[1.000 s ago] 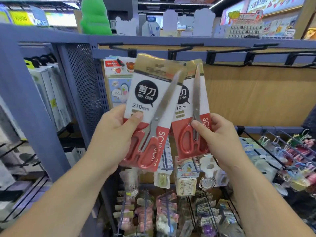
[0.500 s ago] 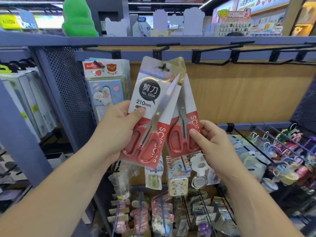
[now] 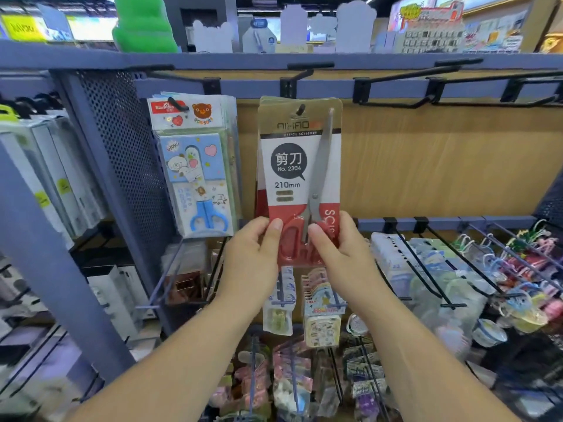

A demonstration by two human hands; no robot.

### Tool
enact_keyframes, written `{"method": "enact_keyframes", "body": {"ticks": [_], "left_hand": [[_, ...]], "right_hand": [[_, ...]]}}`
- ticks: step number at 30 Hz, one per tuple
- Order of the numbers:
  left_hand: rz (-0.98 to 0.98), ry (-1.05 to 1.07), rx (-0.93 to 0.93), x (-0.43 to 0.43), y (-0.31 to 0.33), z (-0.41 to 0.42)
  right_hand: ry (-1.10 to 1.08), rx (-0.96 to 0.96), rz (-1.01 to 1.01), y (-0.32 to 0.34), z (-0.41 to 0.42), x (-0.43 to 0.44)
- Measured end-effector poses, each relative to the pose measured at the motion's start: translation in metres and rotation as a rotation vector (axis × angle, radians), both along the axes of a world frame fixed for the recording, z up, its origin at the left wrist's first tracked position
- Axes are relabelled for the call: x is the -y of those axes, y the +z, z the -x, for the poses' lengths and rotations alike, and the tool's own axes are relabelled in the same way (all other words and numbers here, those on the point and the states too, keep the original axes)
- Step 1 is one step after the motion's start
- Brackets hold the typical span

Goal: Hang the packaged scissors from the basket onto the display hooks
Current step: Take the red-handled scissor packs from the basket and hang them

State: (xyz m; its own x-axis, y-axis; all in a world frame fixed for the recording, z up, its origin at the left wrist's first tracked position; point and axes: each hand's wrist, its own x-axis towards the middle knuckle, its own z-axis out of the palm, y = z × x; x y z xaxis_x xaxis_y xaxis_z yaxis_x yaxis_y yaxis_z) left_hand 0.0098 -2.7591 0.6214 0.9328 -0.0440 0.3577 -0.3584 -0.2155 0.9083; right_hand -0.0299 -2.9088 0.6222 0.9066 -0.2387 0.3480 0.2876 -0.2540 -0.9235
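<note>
We have the packaged scissors [image 3: 300, 178] hanging upright on a black display hook [image 3: 301, 109], whose tip shows through the hole in the card's gold header. The card reads "No. 2304" and "210mm". The steel blades point up along its right side and the red handles sit at the bottom. At its left edge we see the edges of more cards of the same kind behind it; how many we cannot tell.

Both our hands hold the bottom of the pack. Our left hand [image 3: 253, 257] grips the lower left corner, with the thumb on the front over the red part and the other fingers curled behind the card, out of sight. Our right hand [image 3: 341, 254] pinches the lower right corner in the same way, with the thumb on the front by the handles and the other fingers wrapped round the right edge.

Just to the left hangs a children's scissors pack [image 3: 195, 166] with blue handles and cartoon animals, on its own hook. To the right, more black hooks [image 3: 361, 89] stick out from the blue rail [image 3: 335, 86] in front of a wooden back panel [image 3: 426, 162]. A perforated blue panel [image 3: 122, 147] stands left of the display. Below our hands, lower hooks [image 3: 390, 224] carry small packets and trinkets, and a green figure [image 3: 143, 22] stands on the top shelf [image 3: 365, 60]
</note>
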Motion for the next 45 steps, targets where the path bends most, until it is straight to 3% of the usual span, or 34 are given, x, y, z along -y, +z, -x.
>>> {"method": "enact_keyframes", "body": {"ticks": [9,21,30,35,40,45], "left_hand": [[0.048,0.163,0.002,0.024,-0.005,-0.028],[-0.015,0.195,-0.113,0.019,-0.025,-0.036],[-0.014,0.088,-0.190,0.007,-0.043,-0.023],[-0.163,0.042,-0.177,-0.005,-0.053,0.011],[-0.383,0.125,0.028,0.009,-0.058,0.061],[-0.619,-0.039,0.224,0.072,-0.070,0.122]], "right_hand": [[-0.059,-0.080,0.021,0.004,-0.045,0.000],[-0.105,-0.143,0.041,0.004,-0.068,-0.009],[-0.188,-0.189,0.062,0.003,-0.027,0.004],[-0.265,-0.234,0.153,-0.003,0.036,0.042],[-0.288,-0.311,0.168,-0.020,0.108,0.084],[-0.322,-0.398,0.184,-0.061,0.190,0.145]]}}
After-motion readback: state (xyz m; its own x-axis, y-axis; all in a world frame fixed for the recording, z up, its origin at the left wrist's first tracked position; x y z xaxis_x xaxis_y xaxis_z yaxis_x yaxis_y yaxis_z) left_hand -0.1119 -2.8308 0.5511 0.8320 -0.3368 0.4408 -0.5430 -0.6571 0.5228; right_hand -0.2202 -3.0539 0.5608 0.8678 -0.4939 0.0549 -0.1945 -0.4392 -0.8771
